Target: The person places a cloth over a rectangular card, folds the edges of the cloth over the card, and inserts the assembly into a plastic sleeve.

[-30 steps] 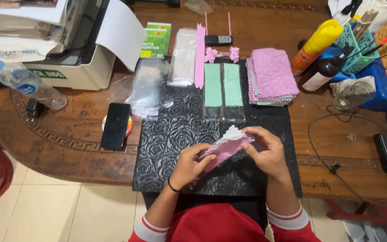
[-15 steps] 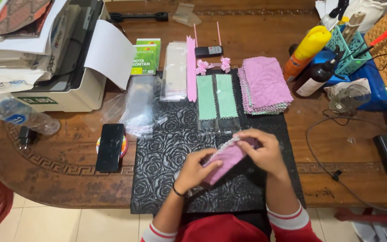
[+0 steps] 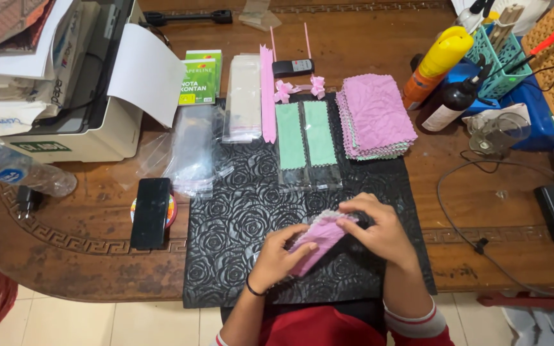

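Since a moment ago my hands have drawn closer and the pink cloth (image 3: pixel 318 240) is rolled tighter into a narrow strip. It sits low on the black rose-embossed mat (image 3: pixel 238 218), below the two bagged green cloths (image 3: pixel 306 138). My right hand (image 3: pixel 379 230) pinches its upper end; my left hand (image 3: pixel 280 256) pinches the lower. I judge keeping edges aligned and the fold flat matters most.

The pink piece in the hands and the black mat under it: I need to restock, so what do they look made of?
Pink piece: seemingly thin soft cloth, matte, bending between left hand and right hand. Black mat: probably embossed plastic or faux leather, with a slightly glossy raised rose pattern.
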